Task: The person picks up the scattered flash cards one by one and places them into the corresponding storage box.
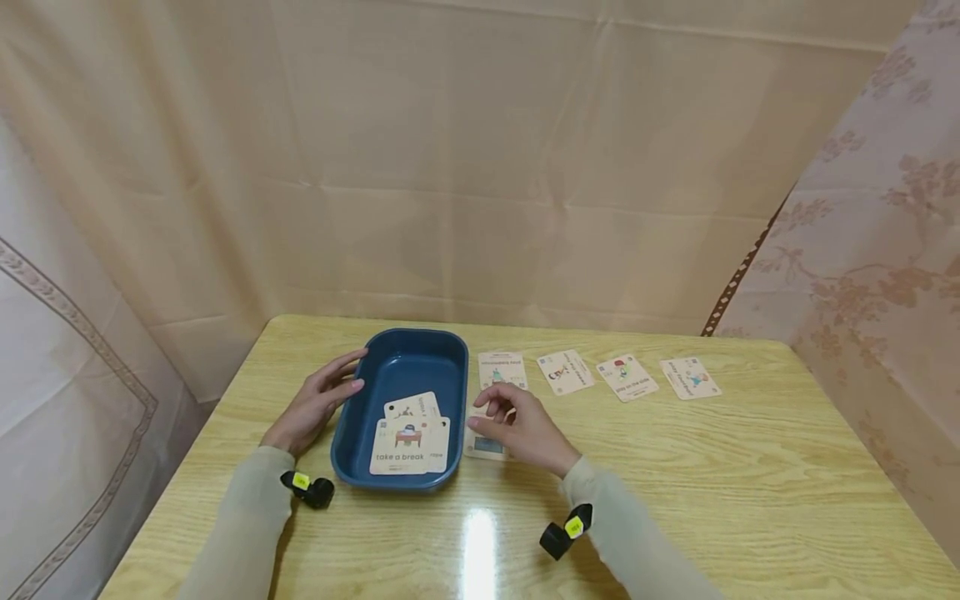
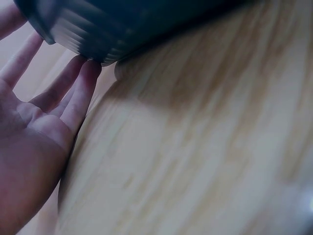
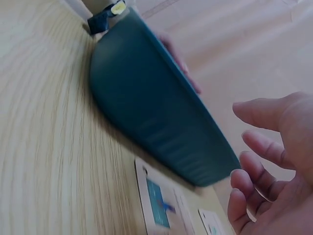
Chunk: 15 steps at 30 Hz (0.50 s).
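Observation:
A dark blue tray [image 1: 450,367] stands on the wooden table [image 1: 675,467], with picture cards [image 1: 411,443] lying in its near end; the top one reads "take a break". My left hand [image 1: 339,385] lies against the tray's left wall, and its straight fingers [image 2: 80,85] touch the tray [image 2: 122,24]. My right hand [image 1: 501,417] hovers just right of the tray over a card [image 1: 483,448] that lies flat on the table. In the right wrist view the right hand [image 3: 264,161] has its fingers loosely bent and holds nothing, above that card [image 3: 159,203] beside the tray [image 3: 151,112].
Several more cards lie in a row behind my right hand: one by the tray [image 1: 502,369], then others [image 1: 566,372] [image 1: 627,377] [image 1: 690,377] towards the right. Draped cloth closes in the table at the back and on both sides.

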Each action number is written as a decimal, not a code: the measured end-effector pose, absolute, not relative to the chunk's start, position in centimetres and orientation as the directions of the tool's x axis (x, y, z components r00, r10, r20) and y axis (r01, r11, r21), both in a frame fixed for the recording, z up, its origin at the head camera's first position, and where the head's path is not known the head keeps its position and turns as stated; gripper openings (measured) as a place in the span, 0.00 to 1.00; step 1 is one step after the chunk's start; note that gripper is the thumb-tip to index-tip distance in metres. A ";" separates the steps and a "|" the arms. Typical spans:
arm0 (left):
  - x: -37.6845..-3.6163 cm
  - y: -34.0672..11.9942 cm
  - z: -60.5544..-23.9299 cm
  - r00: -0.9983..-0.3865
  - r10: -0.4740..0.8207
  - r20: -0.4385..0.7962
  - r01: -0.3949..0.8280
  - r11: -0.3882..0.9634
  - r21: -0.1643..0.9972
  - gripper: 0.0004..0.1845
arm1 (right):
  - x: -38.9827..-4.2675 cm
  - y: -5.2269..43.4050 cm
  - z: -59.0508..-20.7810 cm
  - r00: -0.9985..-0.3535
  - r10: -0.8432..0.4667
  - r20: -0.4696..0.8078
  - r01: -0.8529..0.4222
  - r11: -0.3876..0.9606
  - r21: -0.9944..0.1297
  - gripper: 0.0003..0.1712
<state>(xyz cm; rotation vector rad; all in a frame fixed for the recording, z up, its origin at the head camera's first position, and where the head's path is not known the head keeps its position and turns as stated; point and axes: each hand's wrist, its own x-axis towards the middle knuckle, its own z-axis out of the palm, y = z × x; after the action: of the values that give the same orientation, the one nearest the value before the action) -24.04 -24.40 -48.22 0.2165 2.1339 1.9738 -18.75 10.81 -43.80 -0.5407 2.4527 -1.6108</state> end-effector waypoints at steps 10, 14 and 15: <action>-24.0 -24.4 -48.2 -0.964 0.260 -0.061 -0.041 0.081 0.996 0.33 | -18.9 13.0 -44.5 -0.927 -0.374 0.037 -0.207 0.425 -0.881 0.18; -24.0 -24.4 -48.2 -0.963 0.264 -0.057 -0.037 0.079 0.996 0.33 | -19.0 13.5 -44.5 -0.928 -0.372 0.011 -0.202 0.480 -0.854 0.21; -24.0 -24.4 -48.2 -0.963 0.265 -0.056 -0.037 0.079 0.996 0.33 | -19.1 13.6 -44.6 -0.928 -0.372 0.005 -0.203 0.496 -0.844 0.22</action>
<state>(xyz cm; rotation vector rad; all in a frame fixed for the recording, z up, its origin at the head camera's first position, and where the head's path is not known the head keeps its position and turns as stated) -23.97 -24.43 -48.23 0.2305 2.1312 1.9794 -19.14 13.61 -44.62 -0.4974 2.5595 -1.4084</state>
